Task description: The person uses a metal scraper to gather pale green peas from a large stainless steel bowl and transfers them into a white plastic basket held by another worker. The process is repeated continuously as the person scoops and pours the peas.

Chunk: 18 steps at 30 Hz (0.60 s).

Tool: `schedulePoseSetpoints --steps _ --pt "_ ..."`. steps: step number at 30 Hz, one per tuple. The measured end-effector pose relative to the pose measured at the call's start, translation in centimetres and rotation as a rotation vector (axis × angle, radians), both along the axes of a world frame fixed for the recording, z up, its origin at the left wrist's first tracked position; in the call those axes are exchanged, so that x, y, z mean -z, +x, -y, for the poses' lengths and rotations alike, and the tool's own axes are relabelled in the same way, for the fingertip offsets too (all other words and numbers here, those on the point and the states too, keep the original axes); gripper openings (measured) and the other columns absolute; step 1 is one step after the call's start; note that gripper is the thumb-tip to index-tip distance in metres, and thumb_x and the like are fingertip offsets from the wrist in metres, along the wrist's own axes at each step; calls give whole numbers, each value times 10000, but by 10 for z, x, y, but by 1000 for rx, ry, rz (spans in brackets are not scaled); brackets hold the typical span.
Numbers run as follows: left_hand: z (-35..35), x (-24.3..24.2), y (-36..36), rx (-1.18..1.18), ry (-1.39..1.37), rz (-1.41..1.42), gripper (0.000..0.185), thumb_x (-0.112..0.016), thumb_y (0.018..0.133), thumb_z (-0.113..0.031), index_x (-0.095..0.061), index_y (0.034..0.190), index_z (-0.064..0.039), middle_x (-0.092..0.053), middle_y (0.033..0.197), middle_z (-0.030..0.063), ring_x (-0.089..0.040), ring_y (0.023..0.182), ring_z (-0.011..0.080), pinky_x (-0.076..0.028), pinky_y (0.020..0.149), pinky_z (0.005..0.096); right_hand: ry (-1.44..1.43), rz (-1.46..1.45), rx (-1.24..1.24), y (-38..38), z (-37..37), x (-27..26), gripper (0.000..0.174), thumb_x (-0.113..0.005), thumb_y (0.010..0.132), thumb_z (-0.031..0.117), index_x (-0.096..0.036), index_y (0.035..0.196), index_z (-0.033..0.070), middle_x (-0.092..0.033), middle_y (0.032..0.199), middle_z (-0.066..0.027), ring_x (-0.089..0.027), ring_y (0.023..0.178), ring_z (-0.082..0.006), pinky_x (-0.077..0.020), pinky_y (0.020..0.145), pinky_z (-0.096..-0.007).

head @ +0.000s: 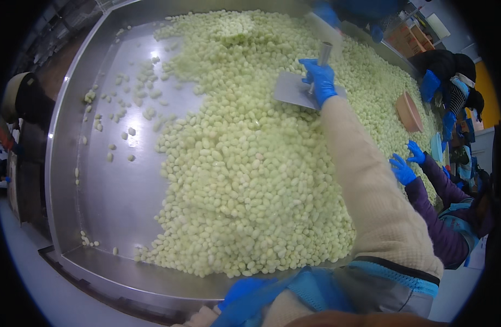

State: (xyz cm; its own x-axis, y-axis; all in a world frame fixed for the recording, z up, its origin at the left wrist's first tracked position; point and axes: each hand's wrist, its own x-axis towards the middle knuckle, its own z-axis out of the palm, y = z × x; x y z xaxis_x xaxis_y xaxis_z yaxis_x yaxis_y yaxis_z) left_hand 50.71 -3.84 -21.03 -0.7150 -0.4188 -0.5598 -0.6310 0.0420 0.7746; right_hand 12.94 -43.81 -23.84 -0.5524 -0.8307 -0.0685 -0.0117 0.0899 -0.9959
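My right hand (pixel 320 77), in a blue glove, grips the upright handle of a metal scraper (pixel 289 88) with a wide flat blade. The blade lies on a thick layer of small pale green oval pieces (pixel 250 184), perhaps peeled grapes, in a large stainless steel tray (pixel 111 196). A tubular end of the handle sticks up above my fingers. Low in the view, at the tray's near edge, a bright blue shape may be part of my left glove; the apron and sleeve partly cover it, so its hold cannot be made out.
Across the tray, a co-worker's blurred blue glove (pixel 327 15) is near a pale blurred object. Two gloved hands (pixel 403 169) of a co-worker reach in at right. Beyond are a pink basin (pixel 410 112), a light blue basin (pixel 436 147), cardboard boxes (pixel 403 40) and more people.
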Motion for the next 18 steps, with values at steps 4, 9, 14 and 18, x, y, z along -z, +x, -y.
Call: schedulePoseSetpoints --steps 4,9,14,18 --pt "3 2 0 22 -13 -12 452 -501 930 -465 -586 1288 -202 -661 1141 119 -641 1005 296 -499 856 358 -245 144 -141 17 -27 -128 288 -734 816 274 -620 995 80 -581 728 -45 -553 566 -128 -518 479 -273" --pt "-6 -6 1 -58 10 58 450 -502 930 -462 -586 1287 -201 -661 1144 119 -641 1007 295 -499 858 358 -567 191 -455 86 2 -246 276 -702 842 291 -617 997 79 -569 713 -37 -543 550 -121 -491 477 -260" --pt "4 1 0 -15 44 47 449 -504 930 -460 -587 1286 -200 -660 1146 118 -640 1009 295 -498 861 359 -665 128 -630 140 38 -276 268 -696 847 296 -615 969 72 -557 687 -26 -522 519 -115 -454 464 -247" --pt "7 1 -2 -18 54 51 448 -505 929 -457 -587 1286 -199 -660 1149 118 -640 1010 294 -497 863 359 -596 148 -720 179 55 -245 265 -692 850 300 -613 947 67 -548 667 -17 -505 494 -111 -425 454 -237"
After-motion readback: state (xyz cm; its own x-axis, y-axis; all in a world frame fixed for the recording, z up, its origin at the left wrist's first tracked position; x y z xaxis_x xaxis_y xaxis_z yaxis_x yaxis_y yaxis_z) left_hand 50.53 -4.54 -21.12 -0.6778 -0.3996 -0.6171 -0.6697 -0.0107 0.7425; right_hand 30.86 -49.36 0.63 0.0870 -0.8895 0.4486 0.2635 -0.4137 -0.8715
